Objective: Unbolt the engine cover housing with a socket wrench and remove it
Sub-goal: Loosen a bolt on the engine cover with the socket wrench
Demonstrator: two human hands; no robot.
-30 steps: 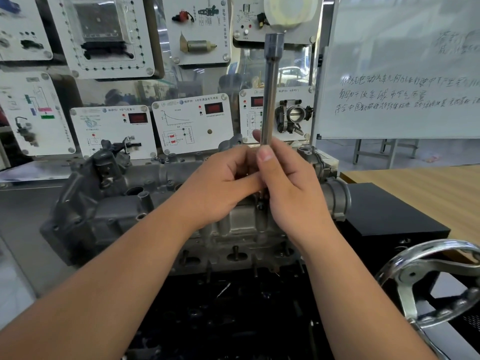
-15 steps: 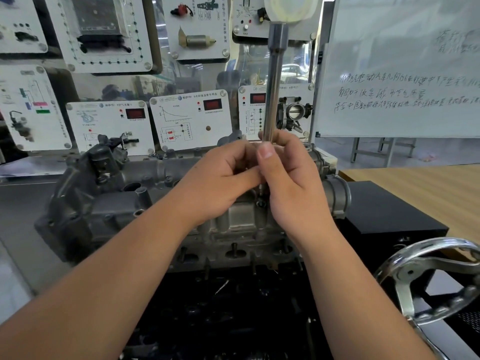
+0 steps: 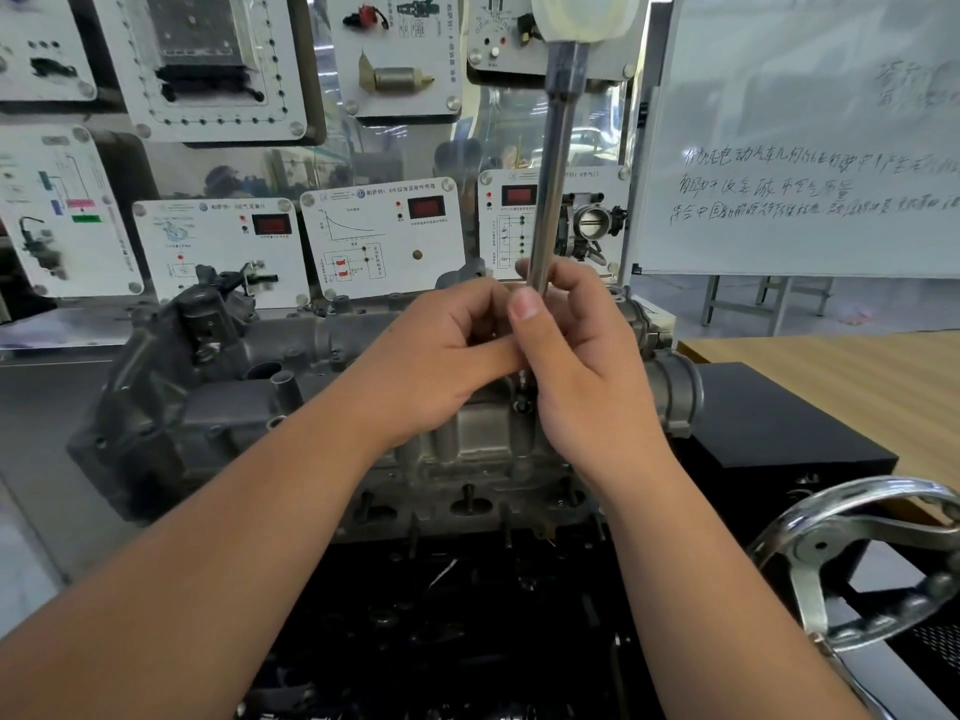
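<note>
A long steel socket wrench (image 3: 555, 163) stands nearly upright over the grey engine cover housing (image 3: 218, 402), its pale plastic handle (image 3: 586, 15) at the top edge. My right hand (image 3: 582, 376) grips the lower shaft, thumb pressed on it. My left hand (image 3: 441, 361) closes around the same lower shaft from the left, fingers touching the right hand. The wrench's tip sits on a bolt (image 3: 521, 405) at the cover's near edge, mostly hidden by the hands.
A chrome handwheel (image 3: 852, 558) juts out at the lower right. A black box (image 3: 769, 433) and a wooden table (image 3: 852, 371) lie to the right. Training panels (image 3: 384, 236) and a whiteboard (image 3: 810, 148) stand behind the engine.
The view has tilted slightly, so the wrench handle sits higher in frame. Both hands stay clasped on the lower shaft, with the fingers shifting a little.
</note>
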